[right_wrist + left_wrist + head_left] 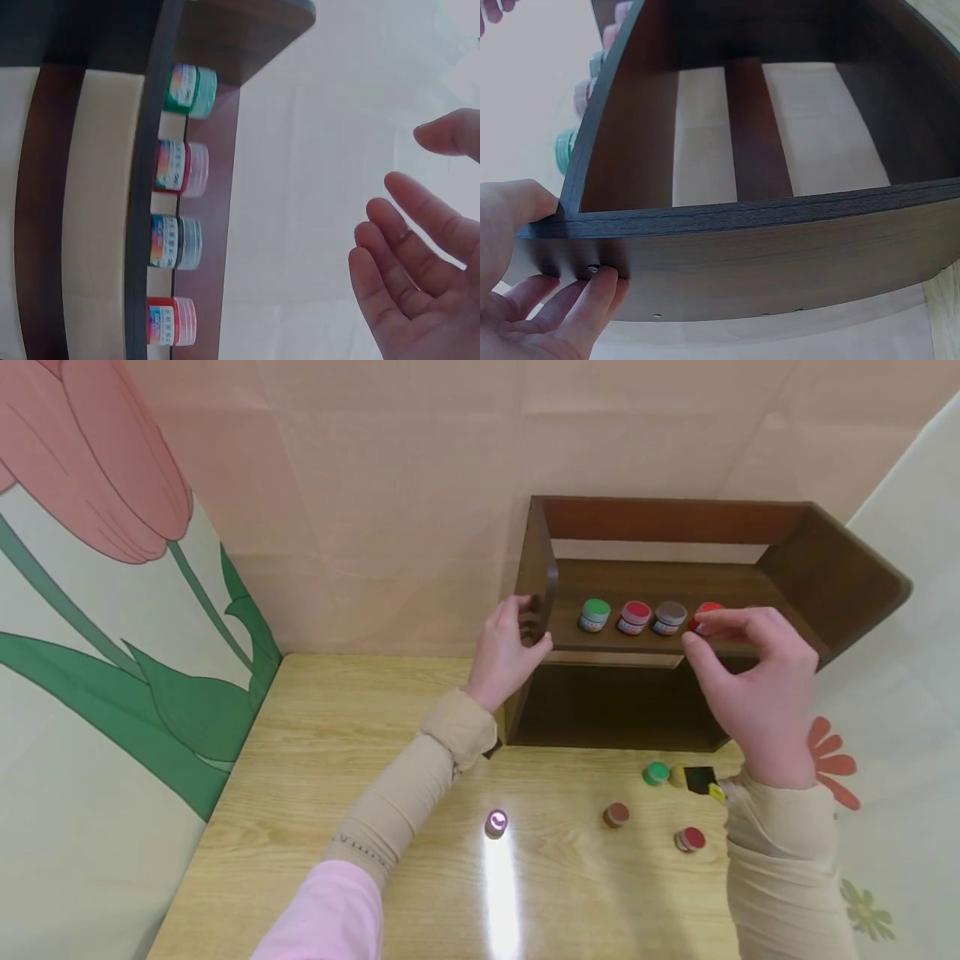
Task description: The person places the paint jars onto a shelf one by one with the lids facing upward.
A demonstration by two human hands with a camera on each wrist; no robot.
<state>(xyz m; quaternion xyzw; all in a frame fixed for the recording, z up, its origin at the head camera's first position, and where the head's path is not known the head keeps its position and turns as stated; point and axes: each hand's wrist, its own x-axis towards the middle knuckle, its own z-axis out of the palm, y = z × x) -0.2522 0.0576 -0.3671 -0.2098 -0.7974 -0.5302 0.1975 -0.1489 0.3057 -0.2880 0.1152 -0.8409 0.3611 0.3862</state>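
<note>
My left hand grips the front edge of the dark brown shelf's left side panel. In the left wrist view, the thumb lies at the edge and the fingers press the outer face. A row of small paint jars stands on the upper board: green, dark red, grey-brown and bright red. My right hand hovers before the right end of this row. In the right wrist view its fingers are spread from the thumb, holding nothing, apart from the jars.
Below the shelf, the wooden table bears more jars: a shiny-topped one, a brown one, a red one, a green one and a yellow one beside the right wrist. Printed cloth hangs behind.
</note>
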